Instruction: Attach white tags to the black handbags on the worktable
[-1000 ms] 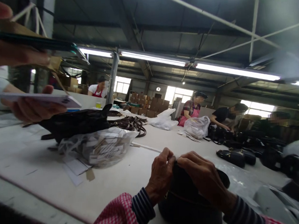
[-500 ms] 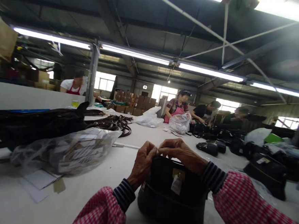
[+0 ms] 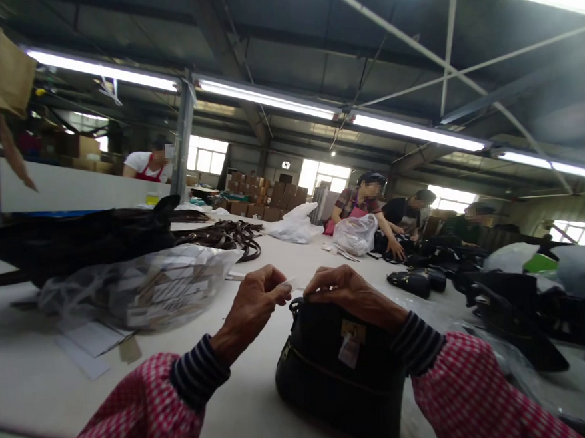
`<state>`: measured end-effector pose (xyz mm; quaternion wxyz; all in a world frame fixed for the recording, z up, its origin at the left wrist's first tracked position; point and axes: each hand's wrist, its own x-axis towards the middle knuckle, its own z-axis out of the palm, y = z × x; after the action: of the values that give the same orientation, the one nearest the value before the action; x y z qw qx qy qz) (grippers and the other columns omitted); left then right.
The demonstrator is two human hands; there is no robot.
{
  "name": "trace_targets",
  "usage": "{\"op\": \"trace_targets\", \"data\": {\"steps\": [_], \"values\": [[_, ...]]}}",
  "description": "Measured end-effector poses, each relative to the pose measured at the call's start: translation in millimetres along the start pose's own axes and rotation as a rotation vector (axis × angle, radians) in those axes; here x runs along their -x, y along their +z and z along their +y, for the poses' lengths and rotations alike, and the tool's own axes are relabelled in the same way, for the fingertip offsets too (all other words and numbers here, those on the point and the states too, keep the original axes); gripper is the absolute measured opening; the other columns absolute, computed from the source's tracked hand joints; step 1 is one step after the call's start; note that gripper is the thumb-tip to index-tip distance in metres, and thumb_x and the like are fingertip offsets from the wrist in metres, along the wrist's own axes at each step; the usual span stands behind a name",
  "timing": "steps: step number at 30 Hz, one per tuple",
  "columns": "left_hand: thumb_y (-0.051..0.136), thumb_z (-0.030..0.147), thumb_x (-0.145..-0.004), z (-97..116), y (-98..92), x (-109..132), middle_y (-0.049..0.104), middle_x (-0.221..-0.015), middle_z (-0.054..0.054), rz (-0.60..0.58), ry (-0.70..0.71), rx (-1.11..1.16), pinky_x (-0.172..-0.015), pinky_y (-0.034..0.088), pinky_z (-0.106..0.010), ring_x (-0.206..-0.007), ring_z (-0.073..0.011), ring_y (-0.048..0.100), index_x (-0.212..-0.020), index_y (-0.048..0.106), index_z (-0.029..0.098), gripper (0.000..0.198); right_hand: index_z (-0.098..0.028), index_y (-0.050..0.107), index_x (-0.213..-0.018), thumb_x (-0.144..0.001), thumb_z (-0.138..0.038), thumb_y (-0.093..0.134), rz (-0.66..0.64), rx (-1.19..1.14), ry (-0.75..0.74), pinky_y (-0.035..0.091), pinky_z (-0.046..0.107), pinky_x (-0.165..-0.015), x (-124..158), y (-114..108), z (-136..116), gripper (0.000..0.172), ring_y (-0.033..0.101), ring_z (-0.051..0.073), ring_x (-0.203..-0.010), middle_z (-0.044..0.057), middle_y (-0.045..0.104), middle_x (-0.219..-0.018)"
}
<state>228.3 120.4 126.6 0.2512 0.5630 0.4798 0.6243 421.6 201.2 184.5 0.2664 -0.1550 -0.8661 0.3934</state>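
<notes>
Left hand (image 3: pixel 249 310): fingers closed, pinching thin white slip (image 3: pixel 283 285). Right hand (image 3: pixel 350 293): fingers curled, gripping top edge of black leather handbag (image 3: pixel 341 386), square brass plate (image 3: pixel 353 331) on front.

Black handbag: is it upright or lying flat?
Upright: the handbag stands on the table, front toward the person, right hand at its top.

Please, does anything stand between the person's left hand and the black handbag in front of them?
Nothing visible stands in the way. The left hand pinches a small white slip just beside the top of the black handbag, with only a small gap of air between them. The right hand lies on the bag's top edge, on the far side.
</notes>
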Motion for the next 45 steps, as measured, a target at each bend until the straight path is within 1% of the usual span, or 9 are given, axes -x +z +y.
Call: {"op": "trace_targets", "data": {"steps": [3, 5, 10, 18, 23, 27, 38, 41, 45], "values": [[0.072, 0.035, -0.079, 2, -10.0, 4, 0.070, -0.071, -0.003, -0.139, -0.114, 0.079, -0.052, 0.038, -0.022, -0.062, -0.0144, 0.061, -0.082, 0.064, 0.015, 0.022, -0.015, 0.080, -0.085, -0.074, -0.032, 0.082, 0.014, -0.139, 0.077, 0.042, 0.029, -0.073, 0, -2, 2, 0.021, 0.058, 0.014, -0.072, 0.002, 0.071, -0.077], [0.075, 0.036, -0.078, 1, -12.2, 6, 0.070, -0.071, -0.003, -0.168, -0.175, 0.115, -0.050, 0.037, -0.021, -0.059, -0.0140, 0.063, -0.081, 0.065, 0.014, 0.025, -0.014, 0.080, -0.082, -0.072, -0.030, 0.083, 0.041, -0.148, 0.093, 0.041, 0.028, -0.070, 0, -2, 3, 0.020, 0.057, 0.013, -0.069, 0.002, 0.071, -0.073], [0.078, 0.034, -0.076, 1, -12.6, 5, 0.070, -0.071, -0.002, -0.129, -0.162, 0.116, -0.050, 0.040, -0.020, -0.060, -0.0131, 0.064, -0.081, 0.067, 0.014, 0.023, -0.013, 0.077, -0.078, -0.069, -0.028, 0.084, 0.100, -0.145, 0.073, 0.039, 0.027, -0.067, -2, 2, 4, 0.018, 0.056, 0.013, -0.068, 0.002, 0.071, -0.073], [0.079, 0.036, -0.076, 6, -12.7, -3, 0.071, -0.070, -0.004, -0.192, -0.079, 0.076, -0.051, 0.043, -0.022, -0.059, -0.0141, 0.063, -0.084, 0.069, 0.012, 0.027, -0.013, 0.075, -0.079, -0.070, -0.031, 0.085, 0.118, -0.141, 0.064, 0.038, 0.028, -0.067, -1, 3, 3, 0.022, 0.055, 0.014, -0.069, 0.002, 0.069, -0.073], [0.080, 0.033, -0.071, 7, -13.9, -5, 0.071, -0.067, -0.004, -0.211, -0.108, 0.047, -0.050, 0.042, -0.023, -0.057, -0.0147, 0.062, -0.082, 0.069, 0.012, 0.027, -0.013, 0.075, -0.077, -0.069, -0.026, 0.083, 0.126, -0.130, 0.061, 0.038, 0.028, -0.066, -1, 2, 4, 0.017, 0.053, 0.013, -0.068, 0.002, 0.069, -0.072], [0.078, 0.032, -0.072, 9, -12.2, -7, 0.072, -0.067, -0.004, -0.215, -0.097, 0.027, -0.052, 0.044, -0.024, -0.060, -0.0155, 0.064, -0.084, 0.069, 0.012, 0.025, -0.013, 0.075, -0.077, -0.070, -0.024, 0.081, 0.131, -0.122, 0.045, 0.038, 0.028, -0.067, -1, 2, 6, 0.015, 0.054, 0.014, -0.069, 0.002, 0.069, -0.072], [0.075, 0.028, -0.064, 9, -16.1, -8, 0.064, -0.063, 0.002, -0.112, -0.148, -0.063, -0.052, 0.039, -0.024, -0.058, -0.0126, 0.057, -0.077, 0.065, 0.016, 0.020, -0.016, 0.076, -0.087, -0.071, -0.025, 0.080, 0.116, -0.153, 0.055, 0.041, 0.029, -0.073, 2, 5, 6, 0.020, 0.059, 0.016, -0.075, 0.002, 0.071, -0.080], [0.072, 0.026, -0.062, 11, -14.8, -8, 0.062, -0.065, 0.002, -0.135, -0.185, -0.073, -0.053, 0.039, -0.024, -0.061, -0.0130, 0.054, -0.076, 0.063, 0.016, 0.019, -0.016, 0.076, -0.089, -0.072, -0.025, 0.079, 0.116, -0.083, 0.030, 0.041, 0.029, -0.074, 3, 3, 7, 0.019, 0.059, 0.016, -0.077, 0.002, 0.071, -0.082], [0.070, 0.026, -0.062, 18, -11.2, -11, 0.061, -0.066, 0.002, -0.167, -0.167, -0.084, -0.053, 0.038, -0.024, -0.063, -0.0128, 0.052, -0.076, 0.064, 0.016, 0.018, -0.017, 0.077, -0.095, -0.076, -0.027, 0.077, 0.084, -0.008, 0.039, 0.042, 0.030, -0.073, 3, 3, 6, 0.022, 0.060, 0.017, -0.079, 0.003, 0.072, -0.085]]}}
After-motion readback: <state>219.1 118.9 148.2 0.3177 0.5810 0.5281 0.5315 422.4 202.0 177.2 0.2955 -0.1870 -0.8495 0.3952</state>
